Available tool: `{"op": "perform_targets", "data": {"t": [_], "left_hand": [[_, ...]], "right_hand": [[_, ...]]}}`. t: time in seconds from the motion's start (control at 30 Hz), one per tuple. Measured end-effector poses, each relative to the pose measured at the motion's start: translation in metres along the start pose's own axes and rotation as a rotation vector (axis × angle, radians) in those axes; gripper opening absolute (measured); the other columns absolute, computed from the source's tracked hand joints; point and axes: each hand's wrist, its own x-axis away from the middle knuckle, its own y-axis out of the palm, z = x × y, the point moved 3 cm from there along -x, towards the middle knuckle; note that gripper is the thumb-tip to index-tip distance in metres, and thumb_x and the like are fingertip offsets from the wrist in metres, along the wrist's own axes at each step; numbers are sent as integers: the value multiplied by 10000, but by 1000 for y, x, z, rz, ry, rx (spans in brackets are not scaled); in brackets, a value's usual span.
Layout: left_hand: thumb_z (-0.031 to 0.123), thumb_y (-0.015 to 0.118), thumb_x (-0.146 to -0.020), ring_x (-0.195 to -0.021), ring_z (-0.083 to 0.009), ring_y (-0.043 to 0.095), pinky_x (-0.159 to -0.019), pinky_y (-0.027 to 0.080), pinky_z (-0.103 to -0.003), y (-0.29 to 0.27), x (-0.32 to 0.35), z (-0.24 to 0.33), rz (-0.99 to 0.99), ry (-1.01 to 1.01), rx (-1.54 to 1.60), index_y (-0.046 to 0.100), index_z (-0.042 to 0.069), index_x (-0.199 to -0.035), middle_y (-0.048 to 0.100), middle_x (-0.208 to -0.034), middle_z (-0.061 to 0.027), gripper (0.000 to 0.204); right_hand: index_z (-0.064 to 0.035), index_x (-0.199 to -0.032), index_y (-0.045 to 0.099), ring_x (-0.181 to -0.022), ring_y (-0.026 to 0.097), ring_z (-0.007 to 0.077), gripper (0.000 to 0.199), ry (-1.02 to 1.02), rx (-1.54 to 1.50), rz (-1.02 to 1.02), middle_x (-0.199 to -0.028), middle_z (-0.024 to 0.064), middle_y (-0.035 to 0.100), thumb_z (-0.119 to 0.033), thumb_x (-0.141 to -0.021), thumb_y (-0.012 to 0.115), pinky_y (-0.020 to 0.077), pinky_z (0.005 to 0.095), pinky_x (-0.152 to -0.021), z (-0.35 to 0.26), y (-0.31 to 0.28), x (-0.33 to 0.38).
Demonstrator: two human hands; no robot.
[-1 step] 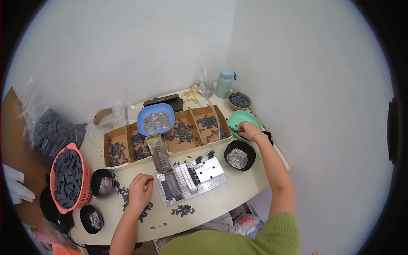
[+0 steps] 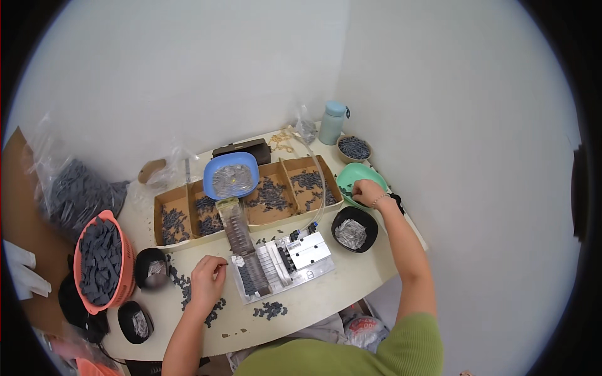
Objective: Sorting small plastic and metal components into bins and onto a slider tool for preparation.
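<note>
My left hand point(image 2: 209, 276) is at the left side of a metal fixture point(image 2: 295, 263), its thumb and fingertips pinched on a small dark piece point(image 2: 224, 264). The fixture carries a row of dark grey pieces on its left part, with a clear ribbed strip across it and a silver block at its right. Over on the right, my right hand point(image 2: 367, 190) dips into a green bowl point(image 2: 352, 171) with small dark grey pieces in it. Its fingers are bent together, and their tips are hard to see. Just in front stands a black bowl point(image 2: 371, 235) of thin silvery pieces.
A divided cardboard tray point(image 2: 269, 217) of dark pieces lies behind the fixture, a blue bowl point(image 2: 211, 188) resting on it. An orange basket point(image 2: 127, 276) full of dark strips is at left, near two black bowls. A bottle point(image 2: 332, 125) stands at the back right.
</note>
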Motion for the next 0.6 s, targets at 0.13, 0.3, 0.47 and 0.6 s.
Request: {"op": "perform_targets", "data": {"t": [0.13, 0.3, 0.47, 0.6], "left_hand": [[-69, 620, -753, -682, -245, 612, -607, 493, -302, 4, -1, -5, 36, 0, 80, 621, 5, -829, 605, -819, -108, 106], [-6, 625, -739, -804, -261, 623, -665, 518, -331, 22, -5, 6, 43, 229, -85, 634, 33, -880, 620, -891, -94, 147], [44, 597, -680, -889, -234, 612, -655, 528, -330, 39, 9, 8, -77, 475, -421, 623, 1, -887, 618, -920, -96, 213], [54, 600, -679, -957, -254, 612, -763, 534, -315, 38, 21, 14, -74, 555, -578, 640, -7, -987, 626, -1052, -120, 316]], "right_hand": [[-46, -826, 635, -820, 638, 330, 72, 124, 133, 270, -857, 158, 654, -103, -783, 628, 502, 437, -721, 13, -4, 1], [-34, -882, 628, -782, 619, 315, 92, -206, -234, 537, -873, 138, 613, 3, -810, 583, 496, 378, -665, -69, -47, 38], [-28, -954, 649, -738, 627, 211, 157, -449, -480, 191, -838, 94, 638, -20, -797, 662, 502, 287, -640, -184, -29, 61], [-28, -886, 632, -757, 626, 265, 121, -650, -445, 26, -849, 110, 632, -66, -781, 680, 511, 337, -667, -243, 0, 71]]}}
